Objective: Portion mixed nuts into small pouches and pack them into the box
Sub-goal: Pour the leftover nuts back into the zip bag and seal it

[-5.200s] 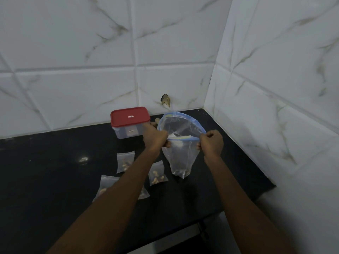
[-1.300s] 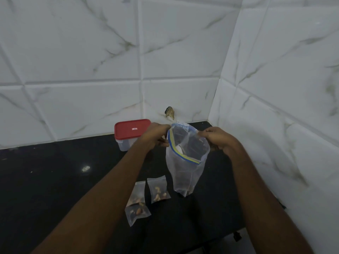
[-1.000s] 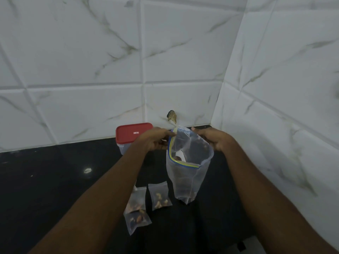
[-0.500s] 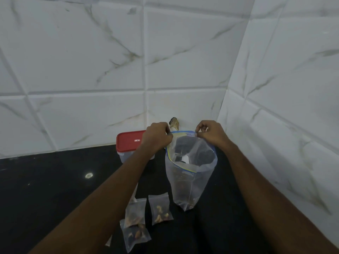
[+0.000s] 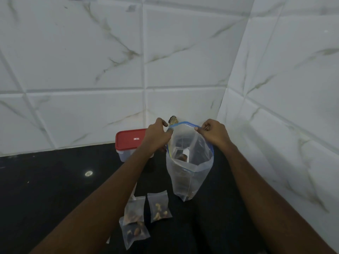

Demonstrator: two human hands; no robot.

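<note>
Both hands hold a large clear zip bag (image 5: pixel 189 173) upright over the black counter (image 5: pixel 55 189), its blue-edged mouth wide. My left hand (image 5: pixel 158 137) pinches the rim's left side and my right hand (image 5: pixel 213 133) pinches the far right side. A few nuts lie at the bag's bottom tip. Three small clear pouches with nuts lie on the counter in front: one (image 5: pixel 158 207) next to the bag, one (image 5: pixel 134 210) partly under my left forearm, one (image 5: pixel 134 233) nearest me. A clear box with a red lid (image 5: pixel 129 139) stands behind my left hand, lid on.
White marble-look tiled walls (image 5: pixel 91 70) meet in a corner just behind and right of the bag. A small dark chip in the wall (image 5: pixel 173 119) shows above the bag's rim. The counter stretches away to the left.
Across the frames the view tilted upward and my hands lifted the bag's mouth higher and spread it wider. The bag's rim now stands more upright near the wall.
</note>
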